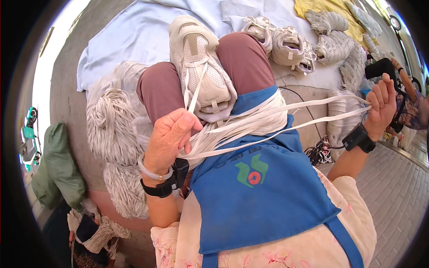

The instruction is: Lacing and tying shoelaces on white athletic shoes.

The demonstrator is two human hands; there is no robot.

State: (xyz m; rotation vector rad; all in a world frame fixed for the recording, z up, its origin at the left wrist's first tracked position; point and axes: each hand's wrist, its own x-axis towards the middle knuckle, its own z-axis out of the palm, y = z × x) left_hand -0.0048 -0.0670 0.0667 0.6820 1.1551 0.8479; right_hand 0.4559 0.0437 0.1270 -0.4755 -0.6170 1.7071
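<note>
A beige mesh sneaker (208, 82) rests between my knees, its toe pointing away from me and its heel toward my lap. My left hand (172, 138), just left of the heel, pinches a flat white shoelace (195, 94) that runs up to the sneaker's eyelets. Across my lap, on a blue apron (277, 187), lies a thick bundle of loose white laces (261, 119). Raised far to the right, my right hand (380, 105) is closed on a lace; two strands stretch from it back to the bundle. The lace ends inside both hands are hidden.
Several laced sneakers (288, 44) stand beyond my right knee on pale blue cloth (120, 44). Grey wrapped stacks (335, 47) lie farther right. Large lace hanks (114, 116) sit left, beside a green sack (62, 156). Tangled cables (319, 152) lie right; another person (413, 105) is beyond.
</note>
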